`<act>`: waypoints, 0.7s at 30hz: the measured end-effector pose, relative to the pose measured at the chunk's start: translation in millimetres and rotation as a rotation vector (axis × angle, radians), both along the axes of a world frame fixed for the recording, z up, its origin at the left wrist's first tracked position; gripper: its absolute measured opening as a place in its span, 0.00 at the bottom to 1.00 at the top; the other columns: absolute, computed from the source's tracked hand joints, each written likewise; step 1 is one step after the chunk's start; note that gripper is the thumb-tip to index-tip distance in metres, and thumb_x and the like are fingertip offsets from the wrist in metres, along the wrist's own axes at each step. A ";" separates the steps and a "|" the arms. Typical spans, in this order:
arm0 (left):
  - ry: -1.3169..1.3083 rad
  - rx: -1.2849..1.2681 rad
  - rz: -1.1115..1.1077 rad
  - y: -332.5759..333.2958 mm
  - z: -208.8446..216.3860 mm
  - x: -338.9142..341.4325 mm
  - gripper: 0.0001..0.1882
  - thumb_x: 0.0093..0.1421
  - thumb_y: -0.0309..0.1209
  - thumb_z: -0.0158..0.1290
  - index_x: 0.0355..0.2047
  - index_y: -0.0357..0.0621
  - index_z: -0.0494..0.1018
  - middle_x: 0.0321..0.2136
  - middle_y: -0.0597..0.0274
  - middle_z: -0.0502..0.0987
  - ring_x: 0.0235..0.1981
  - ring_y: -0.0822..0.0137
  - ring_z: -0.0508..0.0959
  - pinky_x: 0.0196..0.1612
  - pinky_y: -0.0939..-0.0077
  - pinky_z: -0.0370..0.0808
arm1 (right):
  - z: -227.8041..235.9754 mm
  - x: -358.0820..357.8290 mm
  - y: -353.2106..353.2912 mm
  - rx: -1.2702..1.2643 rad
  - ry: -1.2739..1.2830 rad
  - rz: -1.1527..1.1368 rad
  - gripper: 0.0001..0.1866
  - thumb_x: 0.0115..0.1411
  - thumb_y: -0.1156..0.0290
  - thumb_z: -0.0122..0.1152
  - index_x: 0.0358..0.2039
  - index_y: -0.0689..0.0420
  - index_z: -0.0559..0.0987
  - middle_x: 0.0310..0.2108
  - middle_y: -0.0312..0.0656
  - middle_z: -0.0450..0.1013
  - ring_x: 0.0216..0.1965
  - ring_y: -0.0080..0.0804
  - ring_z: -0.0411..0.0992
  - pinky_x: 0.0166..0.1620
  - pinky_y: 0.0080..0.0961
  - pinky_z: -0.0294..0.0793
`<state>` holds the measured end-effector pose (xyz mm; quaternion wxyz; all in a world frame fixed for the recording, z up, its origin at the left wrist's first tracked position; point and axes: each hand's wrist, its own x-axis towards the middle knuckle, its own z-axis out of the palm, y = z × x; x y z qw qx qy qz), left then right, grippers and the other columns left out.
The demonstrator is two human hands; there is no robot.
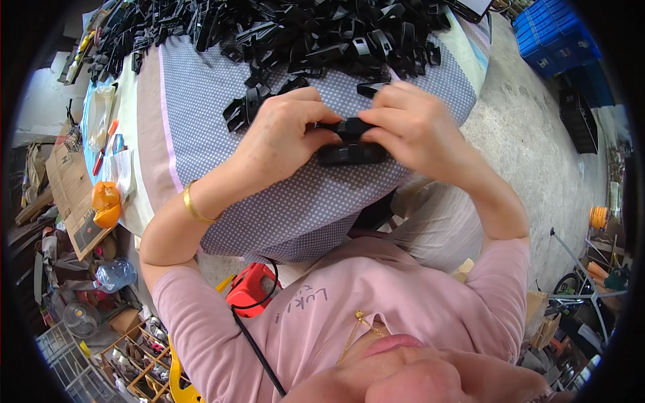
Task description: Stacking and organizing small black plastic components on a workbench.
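Note:
Both hands meet over the near edge of a table covered in a grey dotted cloth [222, 87]. My left hand [279, 138] and my right hand [413, 124] pinch the same black plastic part [351, 142], a flat piece of two stacked bars, held between the fingertips just above the cloth. A gold bangle sits on my left wrist. Behind the hands a big heap of similar black plastic parts [302, 33] covers the far side of the table, with a few loose ones [243, 107] lying close to my left hand.
A red tool with a black cable [250, 287] lies below the table edge. Cardboard, an orange bag [106, 205] and clutter fill the left side. Blue crates [554, 33] stand on the concrete floor at the upper right, and a wooden rack sits at the lower left.

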<state>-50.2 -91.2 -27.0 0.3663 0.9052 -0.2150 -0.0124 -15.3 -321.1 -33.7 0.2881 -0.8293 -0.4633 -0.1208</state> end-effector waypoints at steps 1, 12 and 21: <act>-0.007 -0.023 -0.008 -2.3 -0.7 1.0 0.11 0.46 0.22 0.62 0.33 0.35 0.79 0.26 0.57 0.74 0.26 0.59 0.76 0.30 0.71 0.73 | -2.9 2.0 5.2 0.044 0.013 0.047 0.12 0.43 0.76 0.69 0.30 0.63 0.80 0.26 0.40 0.71 0.29 0.36 0.69 0.30 0.29 0.69; -0.442 0.073 0.037 19.2 4.0 34.6 0.11 0.50 0.30 0.63 0.33 0.40 0.79 0.31 0.59 0.77 0.33 0.59 0.75 0.39 0.68 0.72 | -1.3 18.5 -10.0 0.163 -0.073 -0.061 0.16 0.46 0.71 0.71 0.36 0.59 0.81 0.30 0.40 0.73 0.33 0.35 0.71 0.33 0.26 0.70; -0.447 0.271 0.330 78.0 -12.0 78.4 0.17 0.54 0.27 0.58 0.45 0.37 0.75 0.36 0.55 0.78 0.41 0.56 0.76 0.46 0.68 0.73 | -11.6 13.0 1.9 0.027 -0.093 -0.097 0.16 0.46 0.76 0.67 0.38 0.58 0.80 0.34 0.40 0.73 0.35 0.37 0.71 0.36 0.28 0.73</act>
